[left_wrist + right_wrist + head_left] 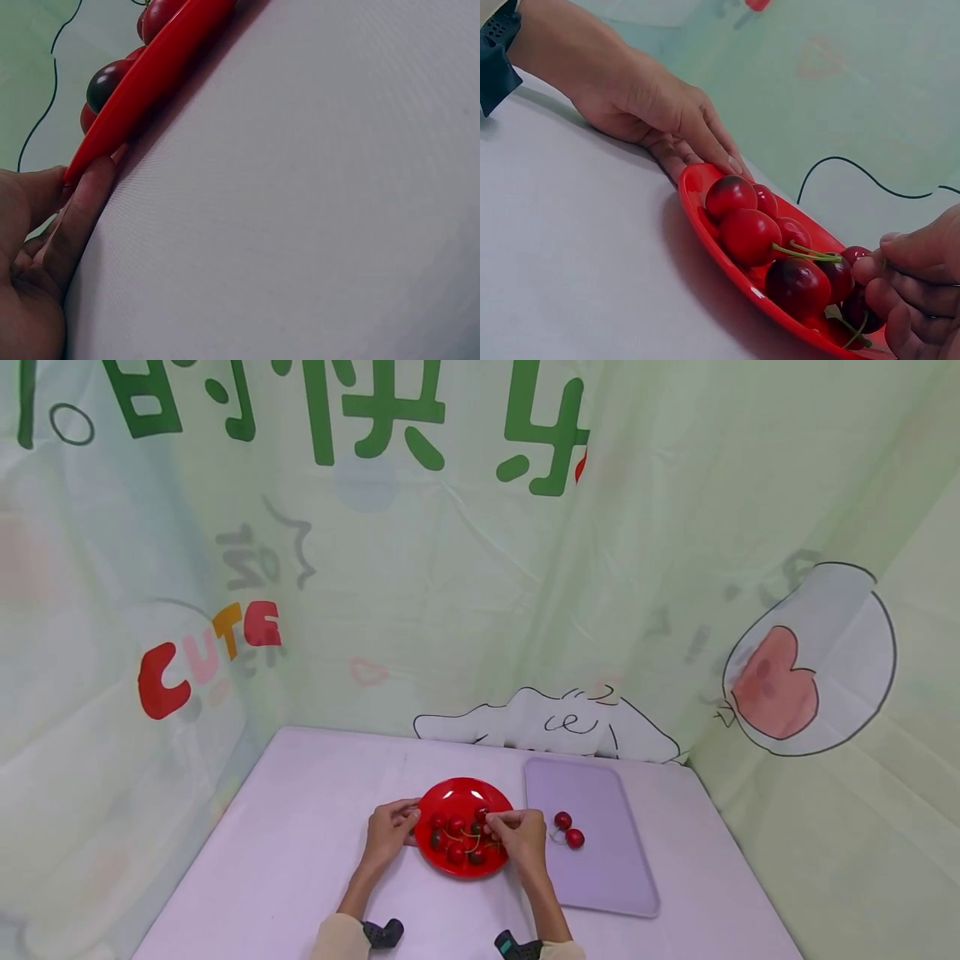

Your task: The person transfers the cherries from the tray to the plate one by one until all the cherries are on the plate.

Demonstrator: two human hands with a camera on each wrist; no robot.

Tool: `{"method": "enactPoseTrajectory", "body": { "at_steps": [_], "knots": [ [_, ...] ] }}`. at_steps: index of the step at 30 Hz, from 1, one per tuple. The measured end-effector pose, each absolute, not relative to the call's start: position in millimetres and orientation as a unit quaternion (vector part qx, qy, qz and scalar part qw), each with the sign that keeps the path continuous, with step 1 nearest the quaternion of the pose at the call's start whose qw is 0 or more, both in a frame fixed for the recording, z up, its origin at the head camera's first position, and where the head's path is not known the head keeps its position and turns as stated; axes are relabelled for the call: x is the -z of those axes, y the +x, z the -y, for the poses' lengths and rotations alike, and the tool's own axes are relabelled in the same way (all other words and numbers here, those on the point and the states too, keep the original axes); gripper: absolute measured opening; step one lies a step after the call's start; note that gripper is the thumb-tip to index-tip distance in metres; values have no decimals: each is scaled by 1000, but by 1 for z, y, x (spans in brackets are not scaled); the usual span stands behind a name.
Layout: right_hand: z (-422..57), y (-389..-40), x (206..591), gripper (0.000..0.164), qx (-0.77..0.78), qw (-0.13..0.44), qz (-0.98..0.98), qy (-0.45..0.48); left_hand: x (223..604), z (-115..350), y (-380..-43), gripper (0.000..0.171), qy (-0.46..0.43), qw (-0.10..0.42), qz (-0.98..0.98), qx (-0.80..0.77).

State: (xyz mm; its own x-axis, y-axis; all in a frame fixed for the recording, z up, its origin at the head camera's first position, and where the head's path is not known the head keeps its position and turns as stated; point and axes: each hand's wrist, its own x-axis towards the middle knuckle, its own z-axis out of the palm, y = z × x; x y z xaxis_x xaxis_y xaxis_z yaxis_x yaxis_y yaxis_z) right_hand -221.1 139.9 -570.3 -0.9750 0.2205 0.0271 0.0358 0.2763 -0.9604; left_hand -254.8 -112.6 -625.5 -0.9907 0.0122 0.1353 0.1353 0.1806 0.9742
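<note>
A red plate (467, 872) with several dark red cherries (456, 852) stands on the table. My left hand (387, 833) grips its left rim, thumb on top and fingers underneath, as the left wrist view shows at the plate's edge (139, 101). Over the right side of the plate, my right hand (523, 837) pinches a thin green cherry stem (885, 263) between thumb and forefinger. The cherry (856, 255) just beside those fingertips is partly covered by them. Green stems (806, 255) lie across the cherries on the plate.
Right of the plate lies a flat lilac tray (611, 881), with two cherries (574, 838) on its left part. A white cloth covers the table (300, 860). Printed curtains (465, 610) hang behind it and at both sides.
</note>
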Motion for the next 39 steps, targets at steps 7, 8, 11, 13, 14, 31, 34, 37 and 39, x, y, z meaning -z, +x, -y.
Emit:
{"method": "enactPoseTrajectory", "body": {
  "at_steps": [7,8,11,13,14,31,34,37,39],
  "knots": [
    [-138,-222,571,14,-574,100,810,-70,626,112,-256,29,-54,51,763,642],
    [-138,-222,571,14,-571,102,812,-70,626,112,-256,29,-51,49,762,644],
    [-136,-221,571,13,-555,109,822,-67,626,113,-255,29,-52,47,760,646],
    [-136,-221,571,11,-546,114,827,-67,626,113,-255,29,-54,47,759,647],
    [-136,-222,571,11,-542,118,830,-65,626,113,-255,30,-54,48,760,646],
    [-134,-225,574,8,-421,137,895,-45,625,112,-254,29,-53,45,762,644],
    [-133,-223,571,9,-413,138,899,-38,625,113,-254,30,-53,45,764,641],
    [-132,-220,567,11,-406,138,903,-31,625,114,-255,30,-53,46,766,639],
    [-132,-218,565,12,-399,139,906,-28,626,114,-255,30,-56,47,766,639]
  ]
}}
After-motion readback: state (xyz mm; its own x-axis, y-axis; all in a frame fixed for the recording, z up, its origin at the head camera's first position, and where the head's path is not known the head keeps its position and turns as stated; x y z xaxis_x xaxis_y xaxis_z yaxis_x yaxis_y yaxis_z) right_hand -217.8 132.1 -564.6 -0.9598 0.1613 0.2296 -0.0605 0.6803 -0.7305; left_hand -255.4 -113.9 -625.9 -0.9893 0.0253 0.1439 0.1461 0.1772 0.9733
